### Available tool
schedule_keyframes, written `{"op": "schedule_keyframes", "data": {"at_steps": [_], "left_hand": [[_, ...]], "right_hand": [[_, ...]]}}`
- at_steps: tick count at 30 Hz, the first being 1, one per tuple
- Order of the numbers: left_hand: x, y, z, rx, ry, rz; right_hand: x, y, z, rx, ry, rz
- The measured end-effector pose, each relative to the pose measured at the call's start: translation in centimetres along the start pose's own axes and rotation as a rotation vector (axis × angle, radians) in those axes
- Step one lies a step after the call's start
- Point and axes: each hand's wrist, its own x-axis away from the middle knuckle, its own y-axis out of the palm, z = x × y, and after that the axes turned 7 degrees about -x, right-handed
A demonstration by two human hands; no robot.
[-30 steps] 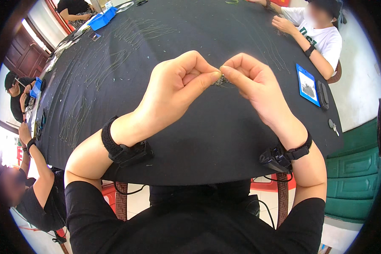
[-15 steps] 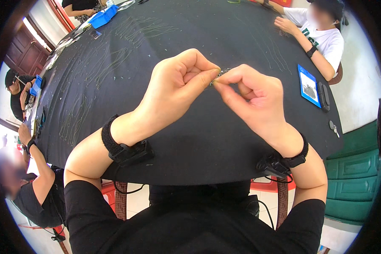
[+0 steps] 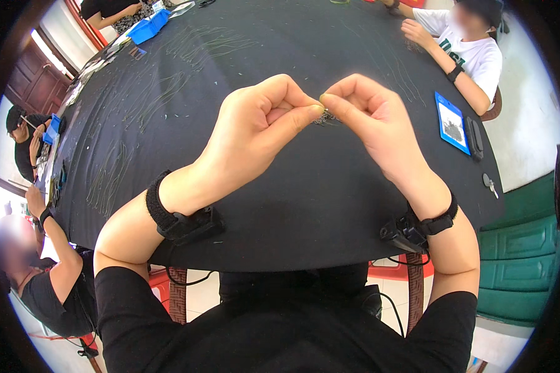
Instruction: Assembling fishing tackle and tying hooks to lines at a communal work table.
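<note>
Over the dark tablecloth [image 3: 280,205], my left hand [image 3: 255,127] pinches thumb and forefinger together. My right hand [image 3: 379,115] makes a similar pinch, and its fingertips almost meet those of the left. Whatever sits between the fingertips is too small to name; a tiny yellowish-green spot shows there. Just below and behind the fingertips lies a small heap of fine dark bits [image 3: 325,119], partly covered by my hands. Each wrist wears a black strap with a small box on it.
Thin green wires [image 3: 112,177] lie in loose bunches on the left and far parts of the table. A blue-framed pouch [image 3: 452,123], a dark case [image 3: 475,140] and a key [image 3: 490,185] rest at the right. Blue bins [image 3: 148,28] stand far left. Several people sit around.
My right hand has turned more upright and its fingertips have shifted slightly up, above the left fingertips. The left hand stays nearly still, still pinching.
</note>
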Motion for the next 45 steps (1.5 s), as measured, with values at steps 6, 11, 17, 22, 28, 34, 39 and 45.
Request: {"op": "schedule_keyframes", "data": {"at_steps": [6,11,17,22,28,34,39,45], "left_hand": [[-0.2,-0.1,-0.5,0.046,0.051,0.055],[-0.4,0.1,-0.9,0.090,0.046,0.066],[-0.3,0.1,-0.8,0.039,0.049,0.037],[-0.1,-0.1,0.0,-0.046,0.017,-0.020],[-0.2,0.3,-0.2,-0.068,0.088,0.048],[-0.2,-0.1,0.0,-0.118,0.049,0.002],[-0.2,-0.1,-0.3,-0.059,0.087,0.071],[-0.4,-0.1,-1.1,0.019,0.094,0.094]], "right_hand": [[0.5,0.7,0.5,-0.018,0.125,-0.066],[1.4,1.5,-0.4,0.174,0.072,-0.038],[1.7,1.5,-1.2,0.532,-0.261,0.022],[1.3,0.9,-1.3,0.542,-0.425,0.087],[1.0,0.6,-2.1,0.473,-0.317,0.070],[0.3,0.1,-1.2,0.105,0.010,0.013],[0.4,0.2,-0.1,-0.199,0.242,-0.048],[1.3,1.5,-0.3,0.026,0.070,-0.024]]}}
